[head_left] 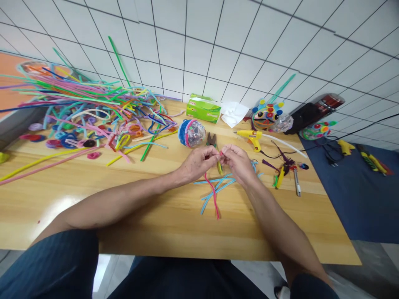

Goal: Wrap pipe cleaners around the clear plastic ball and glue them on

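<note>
My left hand [199, 162] and my right hand [237, 163] meet above the table, both closed in a pinch on a red pipe cleaner [214, 195]. Its long tail hangs down below my left fingers, and a small red bit shows between the fingertips. Beneath my hands lie several light-blue pipe cleaners [218, 189], crossing one another. Pliers [211, 139] rest just behind my fingers, their handles partly hidden by my hands. Further back, a clear plastic ball [197, 133] has blue and pink pipe cleaner wound around one side.
A heap of coloured pipe cleaners [93, 108] spreads over the left. At the back stand a green tissue pack [204, 110] and a decorated figure [266, 116]. A yellow glue gun [254, 138], its cord, and a utility knife [297, 182] lie to the right.
</note>
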Demonstrator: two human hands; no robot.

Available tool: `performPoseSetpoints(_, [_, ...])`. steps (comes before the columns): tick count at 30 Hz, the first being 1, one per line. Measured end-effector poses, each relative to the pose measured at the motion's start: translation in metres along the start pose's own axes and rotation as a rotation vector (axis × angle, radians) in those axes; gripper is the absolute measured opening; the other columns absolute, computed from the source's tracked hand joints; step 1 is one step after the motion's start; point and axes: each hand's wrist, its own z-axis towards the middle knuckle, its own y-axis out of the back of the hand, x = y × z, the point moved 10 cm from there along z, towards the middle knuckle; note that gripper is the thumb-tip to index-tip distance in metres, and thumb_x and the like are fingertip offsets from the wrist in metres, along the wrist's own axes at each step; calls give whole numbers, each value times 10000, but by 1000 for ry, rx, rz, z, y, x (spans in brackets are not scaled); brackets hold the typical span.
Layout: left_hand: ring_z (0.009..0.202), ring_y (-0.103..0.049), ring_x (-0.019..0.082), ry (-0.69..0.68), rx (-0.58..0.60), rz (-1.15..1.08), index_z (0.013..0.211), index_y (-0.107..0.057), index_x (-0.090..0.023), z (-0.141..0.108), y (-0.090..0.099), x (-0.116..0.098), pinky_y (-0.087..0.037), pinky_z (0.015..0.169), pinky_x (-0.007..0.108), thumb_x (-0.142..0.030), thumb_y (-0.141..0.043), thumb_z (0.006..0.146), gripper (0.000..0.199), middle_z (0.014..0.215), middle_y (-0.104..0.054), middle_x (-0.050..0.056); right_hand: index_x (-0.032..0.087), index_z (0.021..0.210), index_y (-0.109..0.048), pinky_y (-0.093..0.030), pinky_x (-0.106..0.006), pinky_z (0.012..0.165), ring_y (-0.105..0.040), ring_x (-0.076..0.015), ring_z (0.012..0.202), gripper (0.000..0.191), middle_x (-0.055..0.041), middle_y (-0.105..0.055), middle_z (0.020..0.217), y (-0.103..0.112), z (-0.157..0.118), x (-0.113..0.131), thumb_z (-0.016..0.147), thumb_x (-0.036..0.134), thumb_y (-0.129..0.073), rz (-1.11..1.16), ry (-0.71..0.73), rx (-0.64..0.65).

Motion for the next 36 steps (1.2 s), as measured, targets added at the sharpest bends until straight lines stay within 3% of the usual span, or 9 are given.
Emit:
performPoseSetpoints(1, [689, -528, 134, -4, -2, -8, 854, -680, -181, 0, 0, 0, -434, 677, 261, -368, -620, 977, 233, 747, -635, -12, 248, 797, -651, -488, -319, 647, -581, -163, 657, 421, 13, -640, 720, -3, 1, -7, 826, 630, -824, 88, -61, 23])
performPoseSetpoints(3, [688, -542, 135, 5, -2, -26, 849, -676, -182, 1, 1, 2, -446, 683, 261, -359, -634, 975, 222, 747, -643, -11, 247, 802, -650, -490, -315, 654, -580, -161, 665, 449, 16, -644, 723, -2, 0, -7, 805, 647, -854, 130, -47, -6])
performPoseSetpoints(8, [669, -549, 134, 22, -19, -53, 845, -652, -188, 2, 2, 8, -442, 661, 257, -346, -641, 988, 213, 729, -638, -16, 255, 848, -661, -486, -329, 749, -574, -168, 746, 361, 29, -645, 758, 14, -13, 23, 927, 580, -798, -139, 244, -236])
performPoseSetpoints(14, [708, -580, 137, -42, -59, -75, 860, -656, -188, -1, 1, 5, -477, 694, 259, -329, -621, 990, 195, 772, -675, 2, 247, 777, -638, -503, -307, 668, -579, -154, 671, 446, 25, -629, 700, -7, -2, -12, 761, 594, -918, 272, -40, -91])
performPoseSetpoints(20, [706, -586, 147, -3, -71, -93, 858, -636, -196, -4, 0, 12, -470, 672, 262, -429, -628, 1024, 286, 755, -658, 4, 250, 757, -631, -485, -295, 658, -552, -145, 674, 420, 23, -615, 703, -4, -4, -8, 753, 552, -924, 298, 30, -181])
performPoseSetpoints(25, [717, -599, 151, 1, -72, -6, 854, -639, -195, -6, 1, 11, -466, 689, 261, -386, -607, 1046, 274, 758, -691, 12, 261, 774, -606, -487, -299, 672, -546, -151, 681, 415, 31, -599, 694, -4, -3, -8, 784, 566, -887, 258, 59, -212])
performPoseSetpoints(29, [721, -606, 153, -2, -57, 75, 846, -638, -195, -6, 2, 9, -460, 696, 263, -340, -593, 1055, 258, 768, -705, 10, 268, 786, -581, -491, -313, 676, -543, -159, 671, 426, 35, -578, 698, -6, -4, -11, 848, 608, -831, 200, 58, -187])
performPoseSetpoints(34, [672, -562, 143, -9, -47, 123, 811, -610, -198, -6, 2, 4, -418, 670, 267, -326, -583, 1059, 280, 726, -664, -10, 267, 851, -649, -504, -362, 841, -615, -201, 843, 269, -9, -695, 842, 10, -20, 27, 931, 499, -760, -226, 351, -271])
performPoseSetpoints(36, [663, -544, 141, -23, -57, 156, 803, -598, -200, -7, 3, 3, -402, 667, 273, -329, -583, 1056, 284, 715, -636, -16, 264, 853, -660, -485, -359, 813, -601, -198, 818, 248, -2, -698, 831, 13, -17, 29, 930, 477, -761, -327, 347, -241])
